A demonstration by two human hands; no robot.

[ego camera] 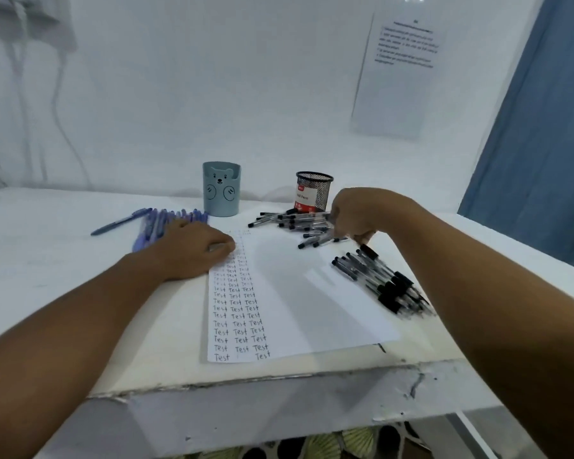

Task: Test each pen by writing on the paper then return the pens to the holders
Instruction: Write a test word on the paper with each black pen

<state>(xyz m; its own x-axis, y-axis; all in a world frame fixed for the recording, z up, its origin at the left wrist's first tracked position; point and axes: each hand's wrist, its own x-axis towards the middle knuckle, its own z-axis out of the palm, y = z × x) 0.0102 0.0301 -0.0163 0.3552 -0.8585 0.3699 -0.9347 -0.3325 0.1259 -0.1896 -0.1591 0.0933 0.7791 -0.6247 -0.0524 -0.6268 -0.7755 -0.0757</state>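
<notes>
White paper (pixel 312 293) lies between the 2 hands, its left side filled with 3 columns of "Test" running down to the near edge; the right side is bare. Left hand (pixel 193 250) rests on the sheet's upper left corner, fingers loosely curled, holding nothing, pinning the page. Right hand (pixel 355 217) reaches over the sheet's far right corner, fingers curled down onto a black-capped pen (pixel 367 250); looks like a pinch, though the grip is partly hidden.

Just beyond the right hand: scattered heap of clear black-capped pens (pixel 292 221), with the black mesh holder (pixel 314 193) behind it. Nearer than the right hand: a second, tidier heap (pixel 378 279), partly on the paper's right edge. Beyond the left hand: a row of purple pens (pixel 166 220) beside the blue bear holder (pixel 221 188).

Judgement: many pens tested, judging by the written lines. Which black heap is finished I cannot tell. No pens show above either holder's rim, so the return step is all still ahead.
</notes>
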